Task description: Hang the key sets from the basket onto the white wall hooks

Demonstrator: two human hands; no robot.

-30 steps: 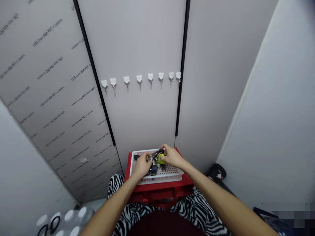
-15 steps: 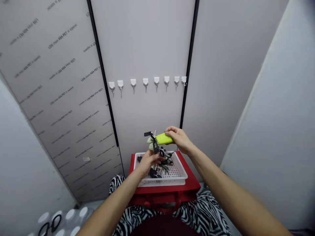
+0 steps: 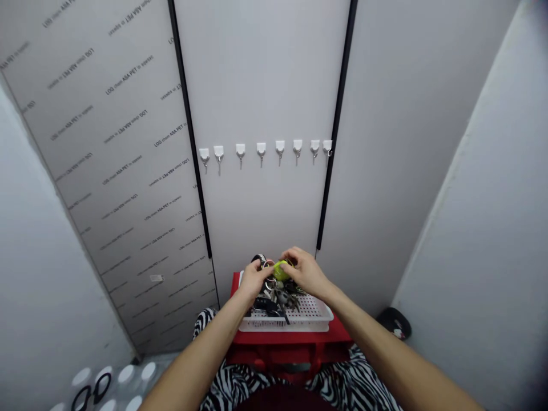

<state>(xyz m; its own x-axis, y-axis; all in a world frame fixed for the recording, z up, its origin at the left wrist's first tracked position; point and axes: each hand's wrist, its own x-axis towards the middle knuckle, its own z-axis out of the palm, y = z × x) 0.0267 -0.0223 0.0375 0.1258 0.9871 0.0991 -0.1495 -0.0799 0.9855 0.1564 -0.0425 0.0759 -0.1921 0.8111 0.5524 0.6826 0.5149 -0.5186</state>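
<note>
My left hand [image 3: 253,278] is closed on a key ring [image 3: 269,265] with several keys and charms bunched around it. My right hand [image 3: 307,273] pinches a bright yellow-green key tag [image 3: 280,271] beside it, partly covered by the fingers. Both hands are close together over the far side of a white perforated basket [image 3: 314,324]. Under them lies a jumble of keys [image 3: 266,307] with black fobs, some resting at the basket's front rim. Exactly where the tag joins the ring is hidden.
The basket stands on a red bag [image 3: 291,338] across my lap. Several white hooks [image 3: 261,148] line the wall panel ahead. White-capped bottles [image 3: 126,374] stand at lower left. A dark round object [image 3: 394,322] sits on the floor at right.
Both hands have lowered toward the basket and come closer together. The yellow-green tag has come down and turned, showing less of its length. The view has shifted slightly.
</note>
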